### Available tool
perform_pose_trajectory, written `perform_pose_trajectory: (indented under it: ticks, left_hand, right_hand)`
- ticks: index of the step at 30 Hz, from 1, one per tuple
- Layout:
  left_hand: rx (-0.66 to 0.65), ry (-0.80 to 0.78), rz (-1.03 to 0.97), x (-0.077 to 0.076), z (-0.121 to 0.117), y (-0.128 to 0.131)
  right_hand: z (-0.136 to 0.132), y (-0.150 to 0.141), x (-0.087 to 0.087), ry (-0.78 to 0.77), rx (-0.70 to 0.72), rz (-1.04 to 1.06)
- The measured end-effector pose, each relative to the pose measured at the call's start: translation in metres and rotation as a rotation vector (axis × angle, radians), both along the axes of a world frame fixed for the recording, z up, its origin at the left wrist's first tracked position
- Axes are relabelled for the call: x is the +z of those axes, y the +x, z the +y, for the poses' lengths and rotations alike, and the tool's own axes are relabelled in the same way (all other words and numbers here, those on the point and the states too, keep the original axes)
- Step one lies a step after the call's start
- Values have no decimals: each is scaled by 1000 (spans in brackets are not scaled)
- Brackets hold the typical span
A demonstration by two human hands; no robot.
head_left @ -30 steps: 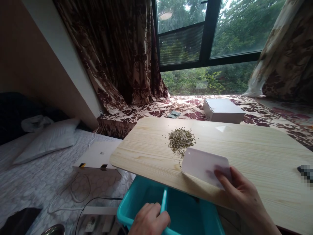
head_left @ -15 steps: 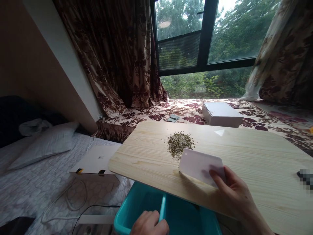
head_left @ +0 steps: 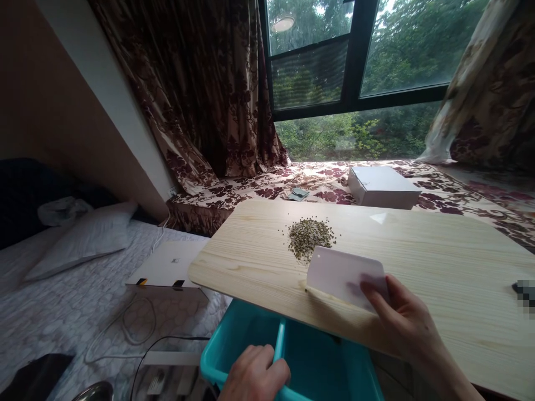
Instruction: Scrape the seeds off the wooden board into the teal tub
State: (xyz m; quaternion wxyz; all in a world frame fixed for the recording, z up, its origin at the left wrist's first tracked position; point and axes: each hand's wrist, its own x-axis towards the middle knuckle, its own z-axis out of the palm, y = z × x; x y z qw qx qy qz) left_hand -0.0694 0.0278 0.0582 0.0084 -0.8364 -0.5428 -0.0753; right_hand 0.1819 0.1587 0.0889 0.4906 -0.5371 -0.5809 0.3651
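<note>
My right hand (head_left: 403, 312) grips the right end of a translucent white dough scraper (head_left: 345, 275), thumb on its near face. The scraper stands tilted on a light wooden tabletop (head_left: 246, 245), its left end beside a loose pile of small greenish-brown beans or seeds (head_left: 308, 238). A few grains lie scattered around the pile, and one or two sit at the scraper's lower left corner. Below the table's near edge is a turquoise bin (head_left: 211, 356) with a divider (head_left: 280, 337). My left hand (head_left: 257, 373) is closed around the bin's near rim by the divider.
A white box (head_left: 382, 186) and a small grey-green cloth (head_left: 297, 194) lie on the flowered window seat behind the table. To the left, a flat white carton (head_left: 167, 264) rests on the bed beside loose cables (head_left: 137, 328). A dark, pixelated object (head_left: 524, 294) lies at the table's right.
The scraper in my right hand has shifted slightly left and up along the edge of the pile. My left hand keeps its hold on the bin; the view dipped and came back.
</note>
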Motion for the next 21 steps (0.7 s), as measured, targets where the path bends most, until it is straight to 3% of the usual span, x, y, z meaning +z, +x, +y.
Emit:
perform_pose_trajectory:
  ticks: [5, 10, 16, 21]
  left_hand:
    - [18, -19, -66, 3, -2, 1]
    - [42, -136, -140, 1, -3, -4]
    - [115, -225, -180, 4, -4, -7]
    - [68, -148, -165, 2, -4, -5]
  right_hand:
    - [-2, 0, -1, 18, 36, -14]
    - [-7, -6, 0, 32, 30, -25]
    - [-14, -1, 10, -109, 155, 104]
    - [-6, 11, 12, -77, -21, 171]
